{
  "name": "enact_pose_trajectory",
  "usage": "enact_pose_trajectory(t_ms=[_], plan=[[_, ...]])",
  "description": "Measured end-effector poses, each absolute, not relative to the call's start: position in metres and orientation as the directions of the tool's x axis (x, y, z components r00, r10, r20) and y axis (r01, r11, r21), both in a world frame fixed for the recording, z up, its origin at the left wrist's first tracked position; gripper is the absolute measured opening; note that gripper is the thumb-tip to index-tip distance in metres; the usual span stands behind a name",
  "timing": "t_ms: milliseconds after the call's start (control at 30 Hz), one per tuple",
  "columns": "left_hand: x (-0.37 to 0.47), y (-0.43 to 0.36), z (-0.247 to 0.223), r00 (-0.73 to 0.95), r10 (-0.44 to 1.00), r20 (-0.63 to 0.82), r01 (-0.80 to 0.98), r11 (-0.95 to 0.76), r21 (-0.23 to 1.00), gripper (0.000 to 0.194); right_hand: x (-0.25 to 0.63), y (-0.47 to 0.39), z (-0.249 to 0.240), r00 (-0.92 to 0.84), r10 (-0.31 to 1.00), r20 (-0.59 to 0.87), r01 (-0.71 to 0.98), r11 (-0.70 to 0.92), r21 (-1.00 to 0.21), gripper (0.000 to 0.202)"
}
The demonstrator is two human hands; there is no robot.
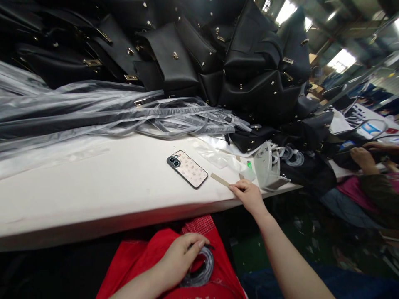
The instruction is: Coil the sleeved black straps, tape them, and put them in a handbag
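My left hand is closed around a coiled strap in clear plastic, low over the red apron. Out to the right, my right hand pinches one end of a thin beige strip just above the white table. A phone in a patterned case lies camera side up, left of the strip. Behind the phone, plastic-wrapped straps are heaped along the table.
Black bags with gold clasps are piled high at the back. A clear plastic bag stands near the table's right end. Another person's hands work at the far right.
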State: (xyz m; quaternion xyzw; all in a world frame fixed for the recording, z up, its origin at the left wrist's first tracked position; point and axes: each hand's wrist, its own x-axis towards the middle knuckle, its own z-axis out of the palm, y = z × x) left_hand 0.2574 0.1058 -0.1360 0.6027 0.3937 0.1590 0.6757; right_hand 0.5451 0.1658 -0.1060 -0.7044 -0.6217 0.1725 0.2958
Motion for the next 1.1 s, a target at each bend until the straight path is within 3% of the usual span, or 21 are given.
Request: enact_pose_trajectory(t_ms=[167,400,567,667,833,900,967,1033,1100], plan=[[0.257,0.105,-0.134,0.636,0.694,-0.338,0.242,0.237,0.941,0.036,0.547,0.169,-0.101,0.140,0.988,0.071,0.795,-0.070,-0.603,0.021],[0.256,0.108,-0.132,0.636,0.696,-0.332,0.232,0.238,0.943,0.033,0.544,0.163,-0.104,0.123,0.975,0.183,0.816,0.006,-0.578,0.023],[0.256,0.109,-0.134,0.636,0.698,-0.331,0.232,0.236,0.944,0.031,0.553,0.170,-0.098,0.128,0.991,0.032,0.742,-0.075,-0.666,0.026],[0.257,0.110,-0.136,0.637,0.699,-0.325,0.230,0.230,0.946,0.031,0.555,0.175,-0.099,0.115,0.993,-0.004,0.760,-0.090,-0.644,0.027],[0.256,0.111,-0.133,0.654,0.681,-0.331,0.226,0.241,0.944,0.031,0.539,0.165,-0.088,0.039,0.952,0.303,0.936,0.071,-0.345,0.027],[0.254,0.112,-0.130,0.659,0.672,-0.337,0.221,0.256,0.941,0.031,0.523,0.148,-0.069,0.039,0.931,0.363,0.937,0.092,-0.336,0.024],[0.253,0.112,-0.127,0.666,0.658,-0.352,0.215,0.283,0.935,0.034,0.507,0.128,-0.044,0.013,0.967,0.256,0.907,0.097,-0.410,0.021],[0.254,0.112,-0.126,0.664,0.622,-0.414,0.234,0.353,0.906,0.046,0.492,0.109,-0.019,-0.120,0.993,-0.003,0.869,0.104,-0.483,0.018],[0.255,0.111,-0.127,0.659,0.582,-0.477,0.247,0.432,0.868,0.058,0.479,0.094,-0.002,-0.265,0.928,-0.261,0.845,0.093,-0.527,0.017]])
